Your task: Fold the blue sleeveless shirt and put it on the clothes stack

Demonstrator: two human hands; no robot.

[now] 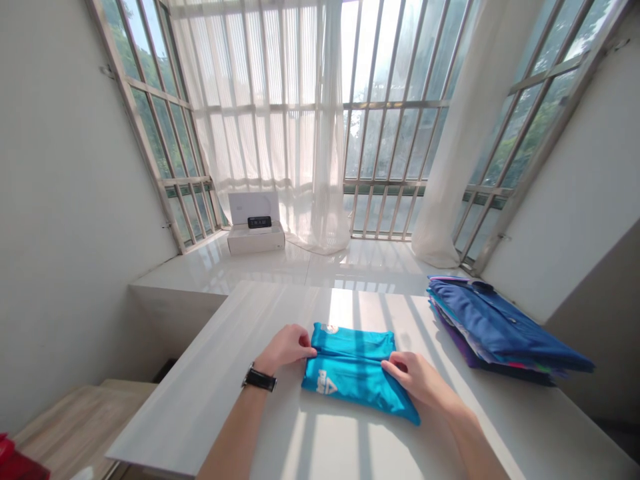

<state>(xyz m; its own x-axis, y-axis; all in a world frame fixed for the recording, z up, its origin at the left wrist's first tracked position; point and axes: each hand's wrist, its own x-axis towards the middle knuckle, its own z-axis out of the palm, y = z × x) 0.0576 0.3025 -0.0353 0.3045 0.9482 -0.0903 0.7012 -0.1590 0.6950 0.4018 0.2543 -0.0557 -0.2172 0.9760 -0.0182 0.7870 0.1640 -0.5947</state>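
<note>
A turquoise sports shirt point(355, 370), folded into a rough rectangle with a white logo and lettering, lies flat on the white table point(200, 393). My left hand point(285, 348) grips the shirt's left edge near the top corner, with a black wristwatch point(260, 379) on that wrist. My right hand point(413, 380) pinches the folded layers along the shirt's right side. The fabric's lower right corner sticks out past my right hand.
A stack of folded clothes point(500, 333), mostly blue and purple, lies at the table's right. Behind the table, a white box point(255, 227) holding a black device stands on a glossy white ledge before curtained windows. A red item point(15, 460) shows at the lower left.
</note>
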